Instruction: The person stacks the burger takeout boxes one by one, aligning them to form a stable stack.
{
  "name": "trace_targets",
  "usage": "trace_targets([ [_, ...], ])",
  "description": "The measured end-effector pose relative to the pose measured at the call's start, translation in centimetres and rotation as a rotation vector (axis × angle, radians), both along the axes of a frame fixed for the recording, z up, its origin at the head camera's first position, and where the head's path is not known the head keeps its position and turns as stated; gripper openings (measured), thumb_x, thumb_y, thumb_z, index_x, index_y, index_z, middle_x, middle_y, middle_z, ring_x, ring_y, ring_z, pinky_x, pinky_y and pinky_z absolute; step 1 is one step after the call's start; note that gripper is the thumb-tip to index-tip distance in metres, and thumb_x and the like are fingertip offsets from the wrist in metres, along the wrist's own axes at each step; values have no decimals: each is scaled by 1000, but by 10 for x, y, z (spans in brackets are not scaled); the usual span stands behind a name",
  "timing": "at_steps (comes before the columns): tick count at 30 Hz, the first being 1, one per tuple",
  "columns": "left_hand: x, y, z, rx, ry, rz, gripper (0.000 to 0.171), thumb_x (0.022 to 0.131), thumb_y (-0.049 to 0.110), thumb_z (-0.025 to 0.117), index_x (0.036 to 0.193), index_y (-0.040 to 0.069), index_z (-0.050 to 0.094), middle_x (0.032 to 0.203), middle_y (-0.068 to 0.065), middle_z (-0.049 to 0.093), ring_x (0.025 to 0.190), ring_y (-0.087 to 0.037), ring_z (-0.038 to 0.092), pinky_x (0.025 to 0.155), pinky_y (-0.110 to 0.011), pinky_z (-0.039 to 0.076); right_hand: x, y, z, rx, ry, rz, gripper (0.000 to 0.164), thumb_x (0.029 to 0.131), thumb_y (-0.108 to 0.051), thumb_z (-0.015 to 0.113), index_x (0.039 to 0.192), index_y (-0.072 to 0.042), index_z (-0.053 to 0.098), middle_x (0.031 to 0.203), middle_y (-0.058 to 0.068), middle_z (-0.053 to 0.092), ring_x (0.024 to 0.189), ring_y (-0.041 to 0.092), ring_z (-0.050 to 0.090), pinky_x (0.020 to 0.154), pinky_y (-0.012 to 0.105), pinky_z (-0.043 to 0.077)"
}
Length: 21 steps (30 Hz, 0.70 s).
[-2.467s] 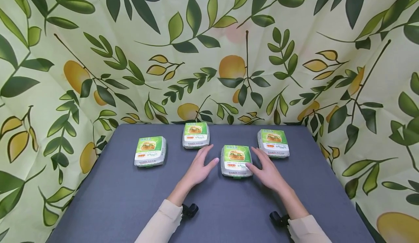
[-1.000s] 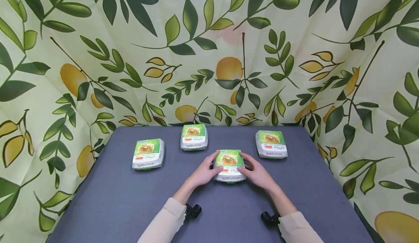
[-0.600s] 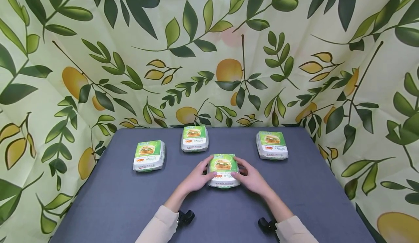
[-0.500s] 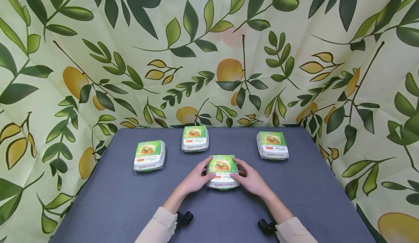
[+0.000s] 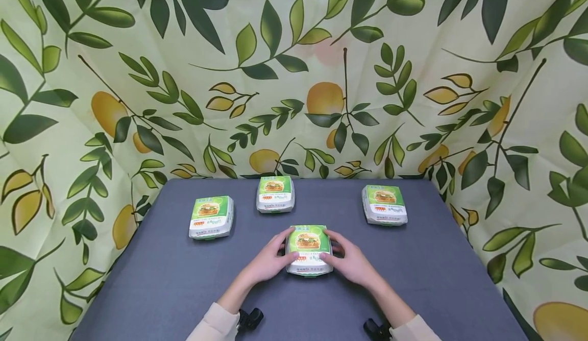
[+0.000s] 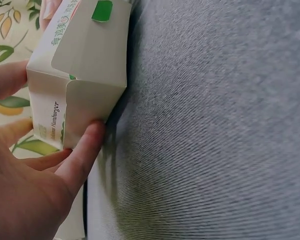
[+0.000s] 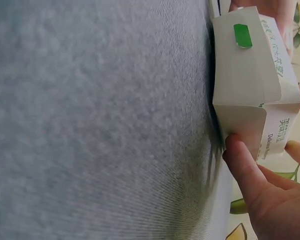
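A green and white burger box (image 5: 309,251) with a burger picture on its lid is held between my two hands at the front middle of the table. My left hand (image 5: 268,265) grips its left side, thumb near the front corner of the lid. On the opposite side, my right hand (image 5: 353,263) grips it in much the same way. The left wrist view shows fingers around the white side wall of the box (image 6: 90,55), low by the cloth. In the right wrist view a green tab marks the front of the box (image 7: 245,75), its base close over the cloth.
Three matching burger boxes stand farther back: a left box (image 5: 211,217), a middle box (image 5: 275,194) and a right box (image 5: 384,205). Dark grey-blue cloth covers the table (image 5: 184,290). A leaf-and-fruit patterned curtain (image 5: 285,75) rises behind and along both sides.
The hands, at first spread on either side of the front box, have closed in and gripped it. The box has come toward me and slightly left. The other three boxes stay put.
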<state>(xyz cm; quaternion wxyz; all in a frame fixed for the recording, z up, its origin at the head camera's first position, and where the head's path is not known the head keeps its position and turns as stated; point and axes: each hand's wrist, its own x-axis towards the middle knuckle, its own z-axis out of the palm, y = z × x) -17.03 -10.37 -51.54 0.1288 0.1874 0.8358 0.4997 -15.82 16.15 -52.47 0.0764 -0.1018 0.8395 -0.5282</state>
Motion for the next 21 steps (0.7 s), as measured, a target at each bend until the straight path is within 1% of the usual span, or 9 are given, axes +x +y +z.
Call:
trace_targets([
  [5,2,-1,-4,12,5,-12,71,99,35,68,159,15,35,150,-18,42,129,-37,52,96,-42,51,5,1,2,-4,-16,-2,69,92,-35,76,152,-19,47,148,16,50,123,33,61,96,43,51],
  [8,2,-1,-6,45,-16,-30,77,96,34,72,160,17,33,151,-17,39,131,-36,49,94,-36,53,8,2,2,-5,-25,-3,69,92,-34,76,153,-18,47,148,16,50,123,32,61,95,41,51],
  [10,2,0,-7,71,-34,-46,84,92,32,77,161,18,30,152,-17,37,131,-35,48,93,-34,54,9,2,3,-4,-27,-2,69,92,-34,76,153,-18,46,148,16,50,123,31,61,94,38,52],
  [12,2,0,-7,86,-45,-63,93,88,31,81,162,16,27,153,-17,34,131,-35,47,92,-32,54,11,2,3,0,-26,-2,70,92,-35,76,153,-17,46,148,16,51,123,31,61,94,35,52],
  [17,1,1,-9,86,-62,-76,111,80,33,88,164,13,18,155,-15,29,128,-31,48,89,-30,54,13,3,6,12,-32,-10,71,91,-35,77,153,-17,46,147,16,51,121,30,62,93,35,52],
  [21,0,0,-10,81,-35,-76,116,77,32,90,163,12,16,162,-15,21,131,-30,45,93,-33,53,13,3,7,-3,-27,2,71,91,-33,77,153,-16,46,146,17,51,121,32,62,92,36,53],
])
